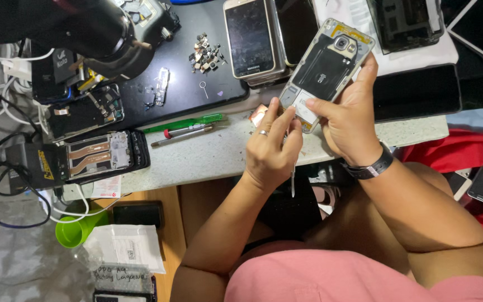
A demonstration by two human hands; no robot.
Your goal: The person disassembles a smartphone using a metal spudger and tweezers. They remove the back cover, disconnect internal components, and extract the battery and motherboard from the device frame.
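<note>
Left hand point(272, 148) pokes tweezers point(292, 173) into right-held point(345, 120) opened phone point(326, 70).

We cannot see the tool's point(292, 180) tip: our left hand point(272, 146) covers it where it meets the phone point(326, 66), and our fingers hide the phone's lower end. Our right hand's point(349, 120) palm hides that edge too. The microscope point(99, 31) is blurred and cut off by the top edge. The small parts point(205, 56) on the mat are too small to tell apart. The phones point(255, 36) at the top run past the edge.
</note>
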